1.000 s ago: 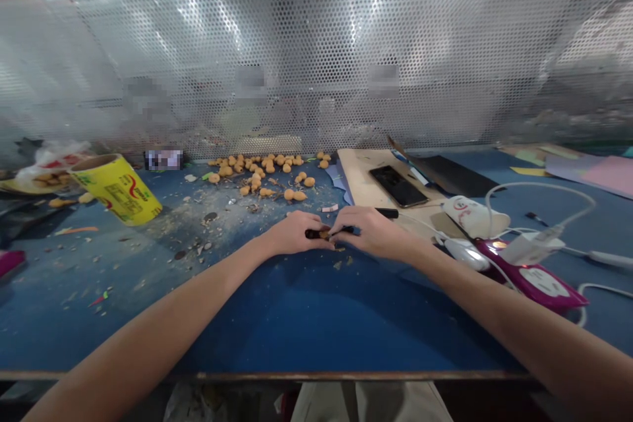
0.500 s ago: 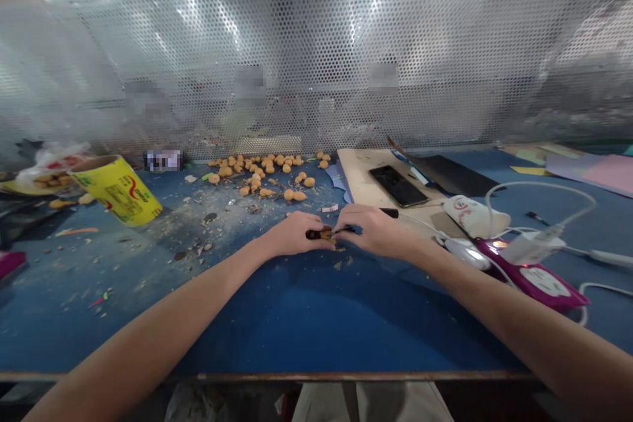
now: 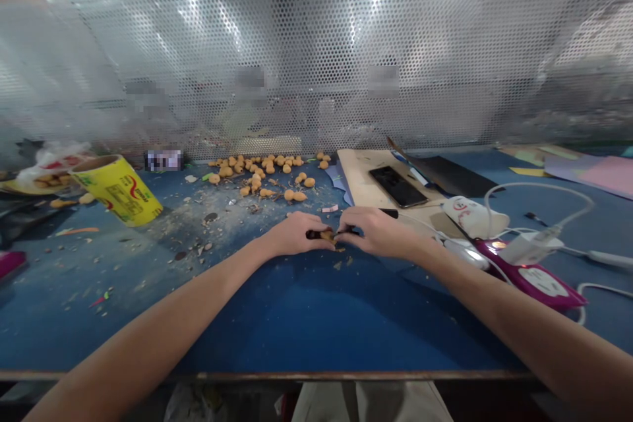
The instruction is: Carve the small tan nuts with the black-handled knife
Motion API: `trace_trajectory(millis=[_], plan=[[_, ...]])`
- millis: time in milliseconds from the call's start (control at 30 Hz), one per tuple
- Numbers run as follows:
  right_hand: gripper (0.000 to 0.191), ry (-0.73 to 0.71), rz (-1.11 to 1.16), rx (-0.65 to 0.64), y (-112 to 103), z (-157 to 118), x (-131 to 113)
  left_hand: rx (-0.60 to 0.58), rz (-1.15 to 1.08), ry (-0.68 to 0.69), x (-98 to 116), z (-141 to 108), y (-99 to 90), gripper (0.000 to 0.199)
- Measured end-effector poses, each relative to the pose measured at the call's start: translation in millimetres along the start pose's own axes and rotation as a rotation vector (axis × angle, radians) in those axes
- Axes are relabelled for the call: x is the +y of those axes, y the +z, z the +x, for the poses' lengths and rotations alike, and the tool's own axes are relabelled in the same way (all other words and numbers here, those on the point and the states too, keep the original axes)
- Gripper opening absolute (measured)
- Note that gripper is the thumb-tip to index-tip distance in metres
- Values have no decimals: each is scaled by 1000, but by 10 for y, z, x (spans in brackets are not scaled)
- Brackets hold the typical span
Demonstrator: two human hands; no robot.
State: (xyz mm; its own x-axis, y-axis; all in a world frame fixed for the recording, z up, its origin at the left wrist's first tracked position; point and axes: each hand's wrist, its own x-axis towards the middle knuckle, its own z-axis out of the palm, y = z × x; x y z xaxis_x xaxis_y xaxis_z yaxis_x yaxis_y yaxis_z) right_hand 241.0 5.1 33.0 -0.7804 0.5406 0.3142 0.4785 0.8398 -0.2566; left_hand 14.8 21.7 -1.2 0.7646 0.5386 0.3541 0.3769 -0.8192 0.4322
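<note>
My left hand [image 3: 298, 235] and my right hand [image 3: 374, 233] meet above the blue worktable [image 3: 316, 316]. The left fingers pinch a small tan gourd-shaped piece [image 3: 326, 235], which has a dark part at its left end. My right hand grips a black-handled tool [image 3: 388, 213], its narrow tip against that piece. The fingers hide most of the tool. Several loose orange gourds [image 3: 262, 168] lie in a cluster farther back, out of reach of my fingertips. Shavings [image 3: 341, 257] are scattered below my hands.
A perforated metal screen [image 3: 316, 59] stands behind the table. To the left are a yellow label roll [image 3: 117, 190] and a plastic bag [image 3: 49, 161]. To the right are a phone [image 3: 398, 186] on a plywood board [image 3: 359, 171], white cables [image 3: 539, 191], and a magenta device [image 3: 539, 283].
My right hand has shifted slightly left, and the tool's tip has moved a little along the gourd piece. My left hand and the objects on the table have stayed in place.
</note>
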Motion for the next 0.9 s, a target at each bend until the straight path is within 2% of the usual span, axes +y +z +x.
trace_trajectory(millis=[67, 200, 433, 633, 900], plan=[[12, 14, -13, 4, 4, -5, -5, 0, 2, 0, 0, -1, -3, 34], [14, 18, -45, 104, 69, 15, -35, -5, 6, -13, -6, -4, -9, 36], [11, 19, -11, 15, 3, -6, 27, -7, -4, -6, 8, -4, -19, 33], [14, 18, -54, 147, 106, 21, 18, -6, 17, -12, -23, -8, -1, 36], [11, 27, 49, 14, 2, -8, 50, -30, 16, -22, 0, -3, -24, 37]])
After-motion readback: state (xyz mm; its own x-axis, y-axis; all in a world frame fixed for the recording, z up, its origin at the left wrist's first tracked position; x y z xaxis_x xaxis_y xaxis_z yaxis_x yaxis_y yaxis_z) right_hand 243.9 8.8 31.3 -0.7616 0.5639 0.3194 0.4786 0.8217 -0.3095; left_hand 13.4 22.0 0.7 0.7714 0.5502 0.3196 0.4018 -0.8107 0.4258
